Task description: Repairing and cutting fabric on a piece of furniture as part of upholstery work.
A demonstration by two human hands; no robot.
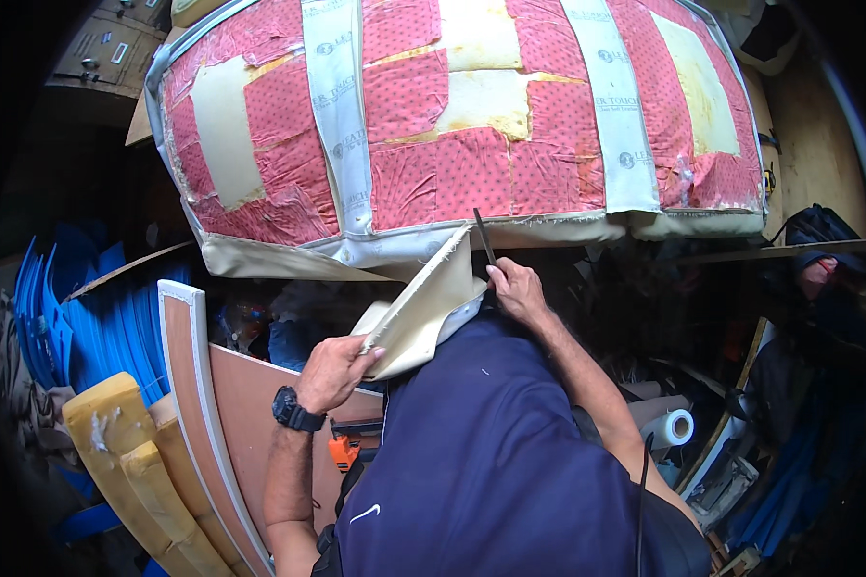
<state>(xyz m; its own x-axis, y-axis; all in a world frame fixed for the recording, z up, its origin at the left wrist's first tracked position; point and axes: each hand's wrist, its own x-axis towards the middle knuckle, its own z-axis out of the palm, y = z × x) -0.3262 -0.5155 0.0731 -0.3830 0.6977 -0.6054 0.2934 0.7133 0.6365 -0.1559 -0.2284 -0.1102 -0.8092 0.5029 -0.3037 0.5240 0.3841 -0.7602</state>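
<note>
My left hand (333,371) is closed on the lower edge of a loose cream leatherette flap (421,306) and pulls it toward me. The flap's frayed edge runs up to the front border of a large upholstered cushion (414,178), covered in pink dotted fabric patches. In my right hand (518,290) is a narrow dark blade (484,236), pointing up beside the flap's top corner. Its tip overlaps the cushion's lower edge; whether it touches cannot be told. Two pale grey bands (629,144) cross the cushion, with yellow foam showing between patches.
Blue sheets (115,322) and yellow foam pieces (115,428) stand at the left, near a white-edged panel (185,327). An orange-and-black tool (344,450) is beside my left forearm. At the right lie a white roll (672,428) and dark clutter.
</note>
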